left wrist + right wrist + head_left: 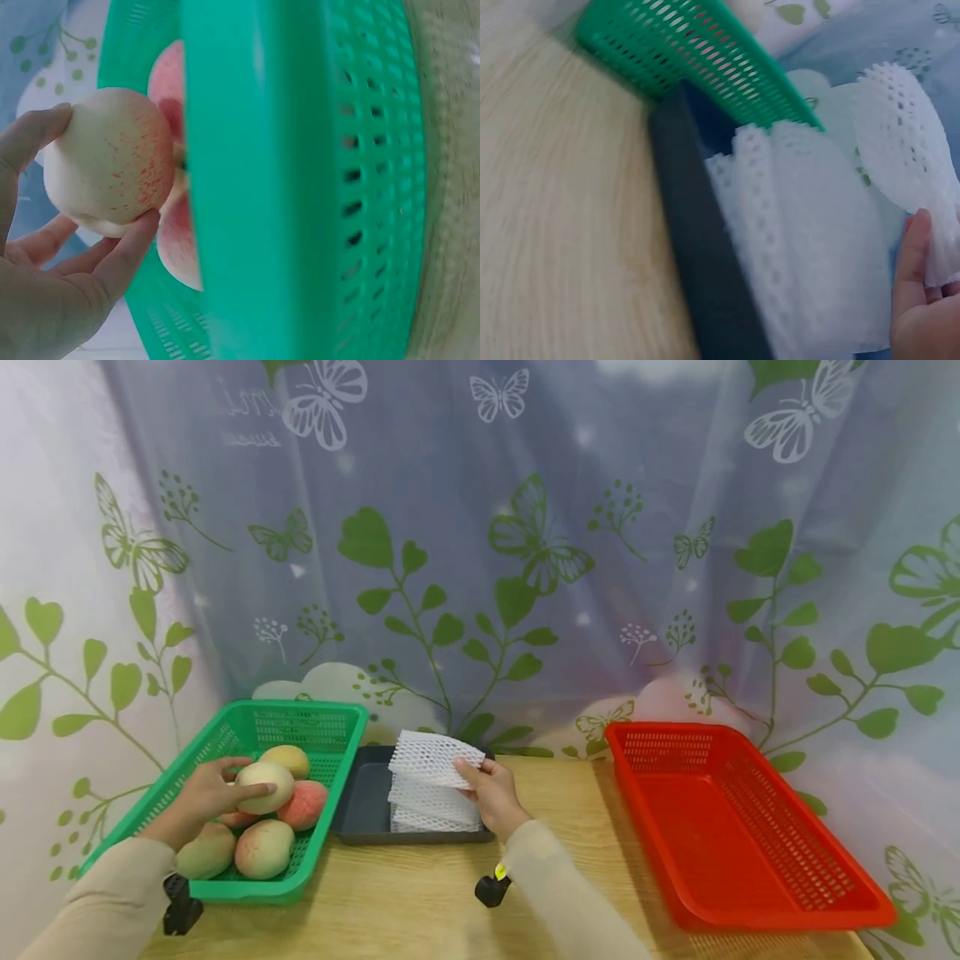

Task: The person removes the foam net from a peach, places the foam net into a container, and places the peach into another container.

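Observation:
A pale peach with red speckles [112,161] is gripped between the thumb and fingers of my left hand [204,797], just above the other peaches in the green basket [352,735]. In the head view, my right hand [497,795] pinches a white foam net sleeve [431,758] by its right end. That sleeve is raised over more white foam net sleeves [435,817] stacked in a dark grey tray [363,806]. The right wrist view shows the held sleeve [907,135] flattened but bulging slightly, clear of the stack.
Several peaches [264,849] lie in the green basket at the left. A red basket [720,827] stands on the wooden table [405,902] at the right. Behind everything hangs a printed curtain [465,468] with butterflies and leaves.

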Action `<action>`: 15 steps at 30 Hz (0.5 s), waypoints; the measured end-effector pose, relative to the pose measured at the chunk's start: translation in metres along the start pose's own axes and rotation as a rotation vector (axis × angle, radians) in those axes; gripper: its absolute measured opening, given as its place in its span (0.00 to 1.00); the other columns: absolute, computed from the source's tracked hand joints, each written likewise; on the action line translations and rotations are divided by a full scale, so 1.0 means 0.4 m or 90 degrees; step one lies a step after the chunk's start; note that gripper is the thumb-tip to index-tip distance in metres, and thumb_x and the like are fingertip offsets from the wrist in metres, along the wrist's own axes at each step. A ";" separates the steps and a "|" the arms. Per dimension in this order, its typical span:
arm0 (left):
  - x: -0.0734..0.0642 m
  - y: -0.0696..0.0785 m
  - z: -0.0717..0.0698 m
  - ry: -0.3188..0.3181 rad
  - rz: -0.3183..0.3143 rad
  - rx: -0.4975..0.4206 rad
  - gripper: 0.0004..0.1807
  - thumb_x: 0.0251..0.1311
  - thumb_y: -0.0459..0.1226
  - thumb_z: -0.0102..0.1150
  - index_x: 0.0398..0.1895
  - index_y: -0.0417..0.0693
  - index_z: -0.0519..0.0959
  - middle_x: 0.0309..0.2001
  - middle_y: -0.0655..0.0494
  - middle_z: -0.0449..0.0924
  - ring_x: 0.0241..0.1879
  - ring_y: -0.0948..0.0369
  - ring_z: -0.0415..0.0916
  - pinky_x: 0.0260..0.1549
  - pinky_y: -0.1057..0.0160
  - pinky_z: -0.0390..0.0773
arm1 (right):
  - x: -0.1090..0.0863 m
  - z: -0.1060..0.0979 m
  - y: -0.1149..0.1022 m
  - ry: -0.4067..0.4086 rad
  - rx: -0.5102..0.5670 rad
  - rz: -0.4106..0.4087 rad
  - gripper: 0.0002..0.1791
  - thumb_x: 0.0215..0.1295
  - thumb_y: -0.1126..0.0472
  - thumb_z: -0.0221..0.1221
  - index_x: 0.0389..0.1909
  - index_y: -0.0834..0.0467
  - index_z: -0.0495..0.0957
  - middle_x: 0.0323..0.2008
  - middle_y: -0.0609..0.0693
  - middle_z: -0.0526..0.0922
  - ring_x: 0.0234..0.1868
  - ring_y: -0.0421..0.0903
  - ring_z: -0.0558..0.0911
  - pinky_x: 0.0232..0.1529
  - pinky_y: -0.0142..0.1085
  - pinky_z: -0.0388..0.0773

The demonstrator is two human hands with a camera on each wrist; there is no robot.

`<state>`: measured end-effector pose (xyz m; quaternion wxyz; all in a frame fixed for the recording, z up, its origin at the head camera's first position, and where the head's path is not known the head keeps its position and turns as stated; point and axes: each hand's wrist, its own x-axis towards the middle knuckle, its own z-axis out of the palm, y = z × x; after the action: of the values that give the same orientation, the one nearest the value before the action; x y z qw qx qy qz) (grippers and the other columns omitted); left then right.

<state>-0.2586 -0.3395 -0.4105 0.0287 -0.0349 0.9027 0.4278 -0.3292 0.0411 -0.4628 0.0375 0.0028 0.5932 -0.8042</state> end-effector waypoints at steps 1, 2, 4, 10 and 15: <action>0.001 -0.006 -0.001 -0.002 -0.005 -0.006 0.48 0.60 0.51 0.63 0.68 0.25 0.53 0.62 0.19 0.57 0.50 0.40 0.74 0.37 0.53 0.82 | -0.001 0.002 0.008 -0.002 -0.020 0.003 0.19 0.64 0.64 0.62 0.50 0.73 0.73 0.30 0.46 0.78 0.29 0.37 0.79 0.33 0.29 0.79; 0.002 -0.010 -0.003 -0.004 -0.009 -0.011 0.48 0.60 0.50 0.63 0.68 0.24 0.53 0.61 0.18 0.57 0.48 0.42 0.75 0.36 0.54 0.83 | -0.001 0.003 0.017 -0.002 -0.040 0.005 0.19 0.63 0.64 0.62 0.49 0.73 0.74 0.30 0.47 0.78 0.29 0.37 0.78 0.34 0.30 0.79; 0.005 -0.020 -0.006 -0.009 -0.015 -0.014 0.48 0.59 0.49 0.63 0.68 0.23 0.52 0.60 0.18 0.58 0.45 0.45 0.77 0.35 0.55 0.83 | -0.003 0.003 0.034 0.004 -0.090 0.001 0.17 0.62 0.64 0.63 0.46 0.72 0.76 0.30 0.48 0.77 0.30 0.38 0.77 0.33 0.31 0.79; 0.005 -0.037 -0.015 -0.034 -0.024 0.006 0.49 0.58 0.49 0.64 0.67 0.22 0.52 0.59 0.17 0.60 0.42 0.47 0.79 0.36 0.56 0.82 | -0.003 -0.008 0.076 0.106 -0.302 -0.039 0.12 0.53 0.62 0.69 0.22 0.63 0.75 0.22 0.47 0.69 0.26 0.43 0.67 0.25 0.32 0.67; 0.004 -0.035 -0.020 -0.065 -0.027 0.023 0.48 0.59 0.49 0.63 0.66 0.21 0.52 0.61 0.16 0.56 0.50 0.37 0.74 0.41 0.53 0.81 | -0.009 -0.011 0.100 0.139 -0.392 -0.066 0.14 0.49 0.63 0.71 0.18 0.61 0.74 0.18 0.45 0.67 0.23 0.43 0.65 0.23 0.32 0.64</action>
<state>-0.2591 -0.3547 -0.4165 0.0843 -0.0317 0.9066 0.4123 -0.3234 0.0339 -0.5021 -0.0682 0.0475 0.8081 -0.5832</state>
